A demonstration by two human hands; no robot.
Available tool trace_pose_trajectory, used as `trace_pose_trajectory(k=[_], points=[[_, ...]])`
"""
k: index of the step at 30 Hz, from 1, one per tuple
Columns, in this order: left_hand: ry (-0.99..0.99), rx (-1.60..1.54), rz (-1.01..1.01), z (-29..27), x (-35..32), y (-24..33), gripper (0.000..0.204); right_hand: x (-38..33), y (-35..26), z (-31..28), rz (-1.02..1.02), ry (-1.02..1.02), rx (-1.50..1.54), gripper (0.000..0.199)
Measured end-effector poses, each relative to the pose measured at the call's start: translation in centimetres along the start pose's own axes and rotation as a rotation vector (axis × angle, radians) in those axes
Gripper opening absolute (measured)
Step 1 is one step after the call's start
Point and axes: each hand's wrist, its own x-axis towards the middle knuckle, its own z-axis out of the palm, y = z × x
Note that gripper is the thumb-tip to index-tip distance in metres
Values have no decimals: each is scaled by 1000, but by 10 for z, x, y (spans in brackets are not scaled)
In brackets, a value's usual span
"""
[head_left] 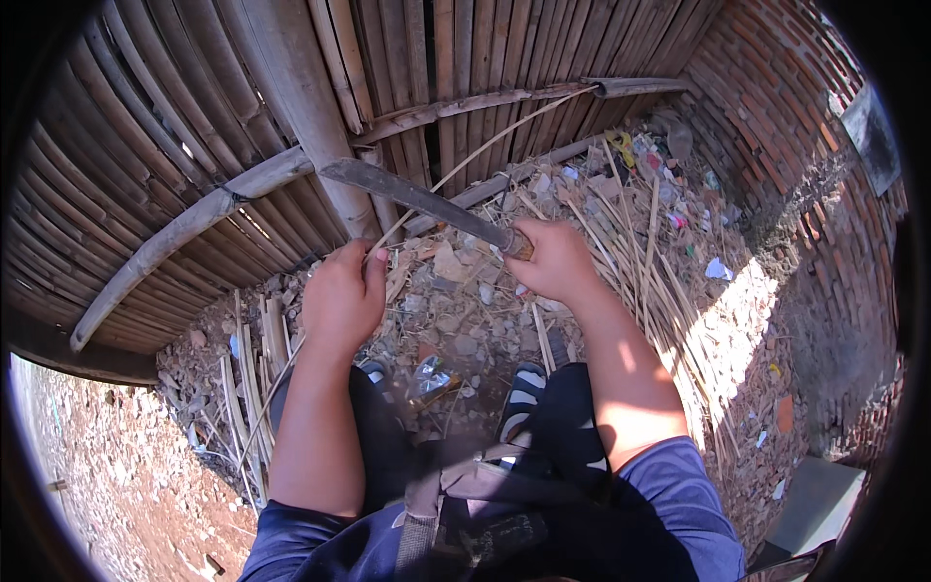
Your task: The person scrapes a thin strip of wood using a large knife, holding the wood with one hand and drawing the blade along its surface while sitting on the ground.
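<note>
Machete slants up-left against the bamboo post, its handle gripped in the fisted right hand; the left hand pinches a thin strip, both forearms stretched forward

knife handle mostly buried in the right hand, only a bit of the end shows. thin bamboo strip vanishes behind the left hand, can't tell how it's gripped. feet half hidden by the knees, sandals only partly seen. grey slab bottom right cut off by the rim. litter by the brick wall too small to make out.
</note>
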Motion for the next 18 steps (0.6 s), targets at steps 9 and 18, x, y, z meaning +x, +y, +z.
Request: trace_pose_trajectory(k=[9, 18], points=[[-48, 6, 31, 1, -2, 0, 33, -3, -12, 17, -53, -33, 6, 38], [-283, 2, -41, -2, -3, 7, 44, 8, 3, 12, 132, -133, 31, 41]])
